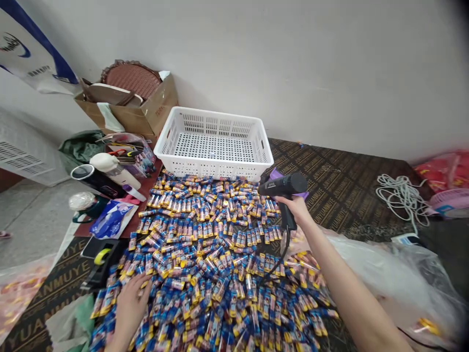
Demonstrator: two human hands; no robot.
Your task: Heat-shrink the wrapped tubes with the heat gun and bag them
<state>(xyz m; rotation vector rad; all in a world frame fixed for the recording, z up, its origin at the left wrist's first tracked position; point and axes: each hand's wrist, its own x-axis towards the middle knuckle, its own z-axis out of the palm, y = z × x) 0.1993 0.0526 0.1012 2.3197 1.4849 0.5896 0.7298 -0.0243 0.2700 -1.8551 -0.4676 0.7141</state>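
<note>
Rows and heaps of small tubes [208,230] with blue caps and yellow ends cover the table top. At the lower left, my left hand [132,300] rests over the tubes, its fingers loosely bent and apart, with no tube visibly gripped. My right hand [295,209] is wrapped round the handle of a black hair dryer [280,186], held above the right edge of the tubes. The dryer's barrel lies roughly level, and its cord hangs down over the tubes. A purple piece [275,174] shows behind the barrel.
Behind the tubes stands a white plastic basket [216,168]. To the left are a cardboard box [146,115], a black tumbler [97,181], a white bottle [117,171] and a tape dispenser [102,259]. Plastic bags [381,274] and a coiled white cord [399,195] lie right.
</note>
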